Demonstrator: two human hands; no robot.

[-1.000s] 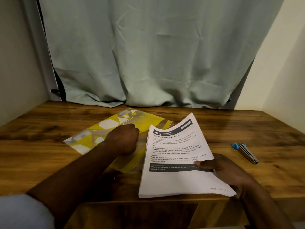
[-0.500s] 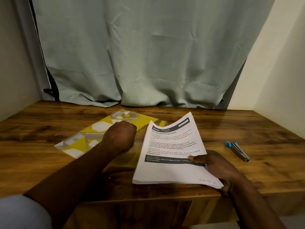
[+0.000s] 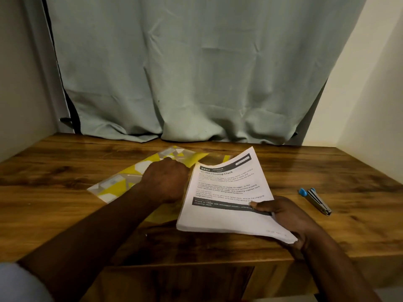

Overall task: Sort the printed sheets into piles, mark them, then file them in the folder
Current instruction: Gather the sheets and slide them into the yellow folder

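right hand gripped the white printed sheet stack, thumb on top. left hand sat curled on the yellow patterned plastic folder (grip: can't tell).

Bare table at the left of the frame, from the folder out to the left wall: open passage. Folder lies flat, centre-left, with the left hand on it and the forearm crossing the lower left. Stack of sheets, held tilted by the right hand, blocks the centre; only a narrow gap to the left hand. Right of the stack is a clear strip of wood, then a stapler lying flat. Curtain closes the far edge; right wall closes that side.
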